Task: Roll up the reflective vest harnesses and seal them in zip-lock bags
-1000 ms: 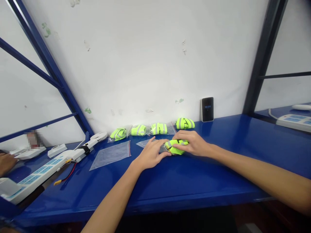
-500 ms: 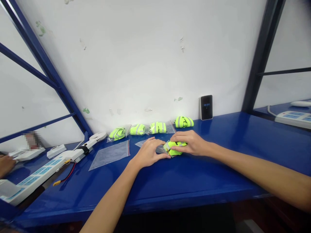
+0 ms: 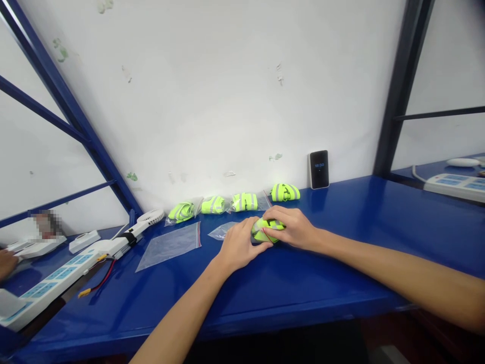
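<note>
Between my hands is a folded bundle of reflective strap (image 3: 270, 235), fluorescent yellow-green with grey bands, partly inside a clear zip bag (image 3: 222, 231). My left hand (image 3: 239, 245) grips the bag's mouth and the bundle's left side, thumb at the front. From the right, my right hand (image 3: 293, 227) holds the bundle with its fingers over the top and thumb in front. The bag's red zip line crosses the bundle; its flat end sticks out left of my left hand. An unused-looking flat zip bag (image 3: 170, 245) lies to the left.
Along the wall sit several bagged yellow-green bundles (image 3: 213, 205) and an unbagged one (image 3: 285, 192). A phone-like device (image 3: 319, 169) leans on the wall. At left are a white fan (image 3: 150, 216), a power strip (image 3: 56, 278) and a cable with yellow connectors (image 3: 108, 273). Another person's hand (image 3: 6, 264) shows far left.
My left hand has moved right, further over the bundle, and the bag's mouth now reaches further along it. My right hand still holds the bundle. The view has shifted slightly.
</note>
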Demonstrator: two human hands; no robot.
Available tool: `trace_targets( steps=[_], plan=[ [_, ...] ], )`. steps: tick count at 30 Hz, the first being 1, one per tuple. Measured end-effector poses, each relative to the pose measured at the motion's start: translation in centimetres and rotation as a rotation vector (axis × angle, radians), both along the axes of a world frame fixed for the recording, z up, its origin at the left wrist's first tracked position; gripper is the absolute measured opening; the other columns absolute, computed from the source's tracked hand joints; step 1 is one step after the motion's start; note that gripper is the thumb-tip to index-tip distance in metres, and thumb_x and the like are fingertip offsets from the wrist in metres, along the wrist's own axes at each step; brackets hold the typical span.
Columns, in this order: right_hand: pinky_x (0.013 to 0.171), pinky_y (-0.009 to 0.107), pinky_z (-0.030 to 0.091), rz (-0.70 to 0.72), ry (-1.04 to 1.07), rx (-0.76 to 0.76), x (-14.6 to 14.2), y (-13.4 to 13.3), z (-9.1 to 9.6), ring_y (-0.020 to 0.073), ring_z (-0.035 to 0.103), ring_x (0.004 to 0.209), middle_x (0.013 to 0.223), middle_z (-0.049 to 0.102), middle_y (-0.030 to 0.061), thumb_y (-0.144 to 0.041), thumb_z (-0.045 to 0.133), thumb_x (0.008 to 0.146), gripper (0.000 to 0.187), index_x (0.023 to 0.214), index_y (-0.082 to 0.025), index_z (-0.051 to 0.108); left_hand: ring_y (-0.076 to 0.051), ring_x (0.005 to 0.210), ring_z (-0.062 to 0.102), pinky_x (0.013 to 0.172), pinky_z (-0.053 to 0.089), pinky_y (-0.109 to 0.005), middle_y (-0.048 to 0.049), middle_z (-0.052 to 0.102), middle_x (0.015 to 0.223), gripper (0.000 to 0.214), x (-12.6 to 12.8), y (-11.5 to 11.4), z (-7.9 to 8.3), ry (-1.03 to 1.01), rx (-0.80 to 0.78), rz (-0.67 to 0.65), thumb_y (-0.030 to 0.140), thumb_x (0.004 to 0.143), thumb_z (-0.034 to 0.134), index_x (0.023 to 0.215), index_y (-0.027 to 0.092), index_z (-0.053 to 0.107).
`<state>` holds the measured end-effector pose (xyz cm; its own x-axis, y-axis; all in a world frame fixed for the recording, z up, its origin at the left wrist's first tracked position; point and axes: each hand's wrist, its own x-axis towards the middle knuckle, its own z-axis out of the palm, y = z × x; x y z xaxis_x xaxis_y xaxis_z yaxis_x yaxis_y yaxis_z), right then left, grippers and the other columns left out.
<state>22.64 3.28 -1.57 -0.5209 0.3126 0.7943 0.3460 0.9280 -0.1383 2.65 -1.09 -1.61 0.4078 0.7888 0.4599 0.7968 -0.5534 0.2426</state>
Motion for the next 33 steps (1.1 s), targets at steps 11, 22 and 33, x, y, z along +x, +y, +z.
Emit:
trace_targets(
  steps=[11, 22, 33],
  plan=[
    [0.074, 0.034, 0.052, -0.079, -0.042, -0.091, -0.9, -0.9, -0.1, 0.0206, 0.062, 0.085, 0.099, 0.06, 0.0085, -0.034, 0.047, 0.096, 0.015, 0.099, -0.021, 0.053, -0.027, 0.097, 0.065, 0.08, 0.048, -0.036, -0.0046, 0.066, 0.11, 0.059, 0.3, 0.7, -0.7, -0.031, 0.048, 0.076, 0.053, 0.068, 0.072, 0.116, 0.025, 0.051],
    [0.086, 0.04, 0.051, 0.117, -0.166, -0.196, 0.2, -1.1, 1.2, 0.0248, 0.052, 0.1, 0.112, 0.047, 0.0116, -0.021, 0.061, 0.082, 0.042, 0.119, -0.02, 0.041, -0.024, 0.09, 0.063, 0.077, 0.045, -0.033, -0.0036, 0.067, 0.094, 0.041, -1.7, 1.6, 0.2, 0.039, 0.134, 0.117, 0.039, 0.069, 0.073, 0.104, 0.023, 0.057],
    [0.089, 0.038, 0.052, 0.155, -0.067, -0.141, -0.1, -0.5, 0.0, 0.0225, 0.062, 0.102, 0.11, 0.065, 0.0082, -0.015, 0.056, 0.088, 0.03, 0.118, -0.022, 0.056, -0.026, 0.086, 0.062, 0.081, 0.045, -0.038, -0.0067, 0.068, 0.09, 0.044, -3.1, 1.8, -0.1, 0.149, 0.296, 0.086, 0.051, 0.075, 0.068, 0.104, 0.02, 0.058]
  ],
)
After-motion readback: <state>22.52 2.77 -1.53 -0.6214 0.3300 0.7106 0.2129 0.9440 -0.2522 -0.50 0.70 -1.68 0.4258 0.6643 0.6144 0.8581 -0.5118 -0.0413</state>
